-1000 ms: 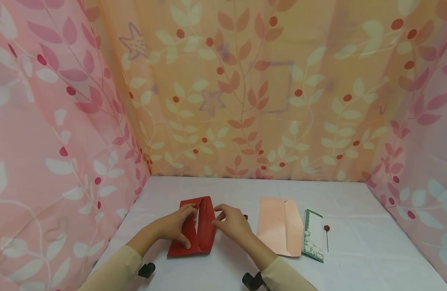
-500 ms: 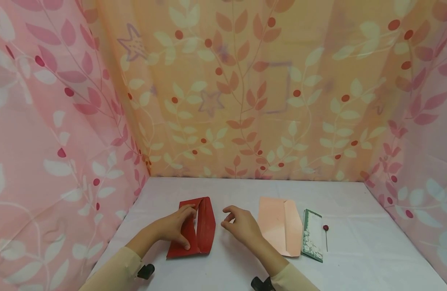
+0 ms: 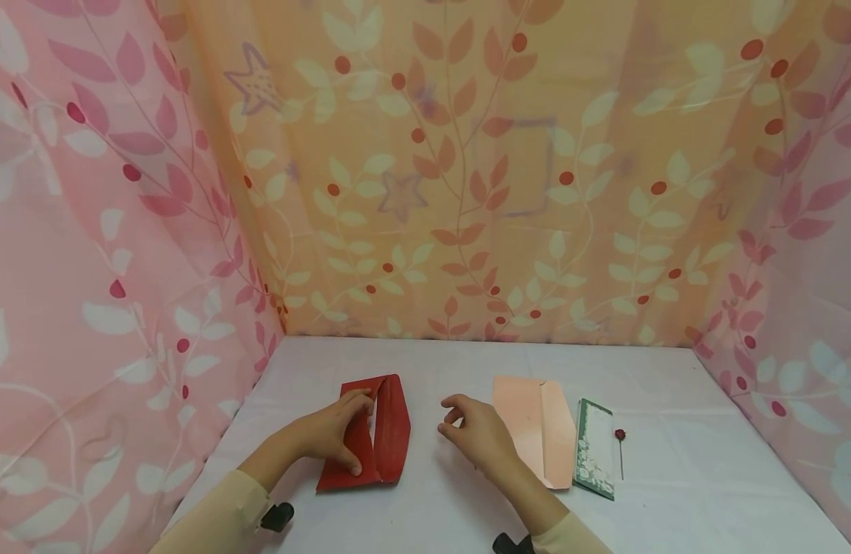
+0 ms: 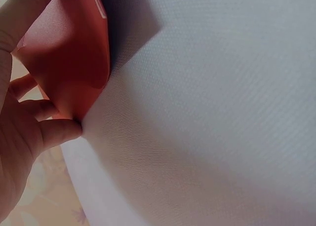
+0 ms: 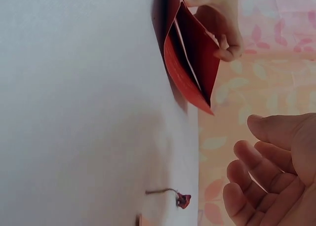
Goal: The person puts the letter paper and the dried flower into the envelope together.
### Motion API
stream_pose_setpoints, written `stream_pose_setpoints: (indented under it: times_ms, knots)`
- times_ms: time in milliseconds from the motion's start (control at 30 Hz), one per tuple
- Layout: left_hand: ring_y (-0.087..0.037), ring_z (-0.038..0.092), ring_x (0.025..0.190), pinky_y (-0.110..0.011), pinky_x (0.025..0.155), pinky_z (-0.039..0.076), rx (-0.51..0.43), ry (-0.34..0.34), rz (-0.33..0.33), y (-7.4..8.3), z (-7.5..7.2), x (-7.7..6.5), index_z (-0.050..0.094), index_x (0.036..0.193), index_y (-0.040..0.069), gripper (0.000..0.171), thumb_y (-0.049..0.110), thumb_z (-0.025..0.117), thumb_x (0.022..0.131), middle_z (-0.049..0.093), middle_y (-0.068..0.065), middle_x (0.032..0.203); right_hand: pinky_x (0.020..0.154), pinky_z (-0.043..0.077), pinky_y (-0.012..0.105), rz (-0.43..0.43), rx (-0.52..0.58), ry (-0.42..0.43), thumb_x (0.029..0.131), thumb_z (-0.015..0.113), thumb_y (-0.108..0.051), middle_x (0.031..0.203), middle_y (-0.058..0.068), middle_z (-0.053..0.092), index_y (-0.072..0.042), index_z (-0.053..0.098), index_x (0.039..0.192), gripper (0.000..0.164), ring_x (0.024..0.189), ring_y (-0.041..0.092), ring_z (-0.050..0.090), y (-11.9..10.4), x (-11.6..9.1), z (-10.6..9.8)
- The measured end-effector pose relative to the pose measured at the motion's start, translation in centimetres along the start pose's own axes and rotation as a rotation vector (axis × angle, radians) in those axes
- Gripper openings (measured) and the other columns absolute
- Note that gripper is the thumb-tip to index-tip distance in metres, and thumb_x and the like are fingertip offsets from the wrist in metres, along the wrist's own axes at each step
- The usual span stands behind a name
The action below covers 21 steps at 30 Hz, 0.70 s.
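My left hand (image 3: 328,432) grips a red envelope (image 3: 396,431) at the left of the table, thumb near its front edge and fingertips at the back. Its flap lies folded out to the right. In the right wrist view, the envelope's mouth gapes and a white edge (image 5: 188,56) shows inside. My right hand (image 3: 482,440) hovers between the red envelope and a peach envelope (image 3: 521,427), fingers loosely bent, holding nothing. Below it, the right wrist view shows a small dark red rose (image 5: 183,200) on a thin stem; the hand hides that rose in the head view.
The peach envelope lies flap to the right, partly behind my right forearm. Beside it are a green-bordered floral card (image 3: 596,450) and another small red rose (image 3: 620,435) on a stem. Patterned curtains (image 3: 425,254) stand around the white table (image 3: 702,462).
My right hand has drawn away from the red envelope's flap and moved right, toward the peach envelope. The left hand and red envelope have stayed in place.
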<state>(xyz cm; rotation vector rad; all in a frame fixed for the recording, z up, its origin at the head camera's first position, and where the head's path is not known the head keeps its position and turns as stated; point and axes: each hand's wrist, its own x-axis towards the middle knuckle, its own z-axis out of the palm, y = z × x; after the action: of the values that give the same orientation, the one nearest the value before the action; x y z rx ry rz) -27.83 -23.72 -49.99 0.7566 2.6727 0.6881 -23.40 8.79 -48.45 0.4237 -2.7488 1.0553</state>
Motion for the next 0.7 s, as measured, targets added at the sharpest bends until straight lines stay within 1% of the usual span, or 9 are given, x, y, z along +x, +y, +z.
stream_pose_setpoints:
  times_ms: [233, 400, 533, 700]
  knots:
    - [-0.03, 0.036, 0.143, -0.047, 0.094, 0.059, -0.006, -0.004, 0.001, -0.3, 0.0, 0.1, 0.044, 0.135, 0.028, 0.095, 0.058, 0.094, 0.061, 0.025, -0.001, 0.165, 0.065, 0.047, 0.024, 0.04, -0.012, 0.023, 0.086, 0.082, -0.025, 0.086, -0.015, 0.067, -0.016, 0.073, 0.115, 0.032, 0.072, 0.004, 0.056, 0.8, -0.9, -0.8]
    - [-0.031, 0.036, 0.143, -0.047, 0.093, 0.059, -0.018, -0.002, 0.014, -0.7, 0.1, 0.1, 0.044, 0.134, 0.027, 0.094, 0.059, 0.093, 0.061, 0.024, -0.002, 0.165, 0.068, 0.048, 0.026, 0.064, -0.022, 0.027, 0.085, 0.083, -0.025, 0.092, -0.009, 0.07, -0.014, 0.074, 0.114, 0.032, 0.076, 0.006, 0.056, 1.6, -1.5, -1.0]
    - [-0.031, 0.037, 0.143, -0.047, 0.091, 0.06, -0.024, -0.002, 0.012, -0.7, 0.1, 0.2, 0.044, 0.135, 0.027, 0.094, 0.058, 0.094, 0.061, 0.025, -0.002, 0.165, 0.069, 0.047, 0.029, 0.096, -0.018, 0.021, 0.084, 0.084, -0.025, 0.094, -0.006, 0.071, -0.014, 0.075, 0.113, 0.033, 0.079, 0.01, 0.057, 2.1, -1.9, -1.1]
    - [-0.031, 0.037, 0.143, -0.048, 0.093, 0.059, -0.022, 0.0, 0.008, -0.4, 0.1, 0.0, 0.044, 0.135, 0.027, 0.094, 0.057, 0.094, 0.061, 0.025, -0.003, 0.165, 0.067, 0.047, 0.029, 0.129, -0.032, 0.024, 0.082, 0.086, -0.026, 0.094, -0.006, 0.069, -0.014, 0.076, 0.111, 0.033, 0.078, 0.01, 0.056, 3.0, -2.2, -0.8]
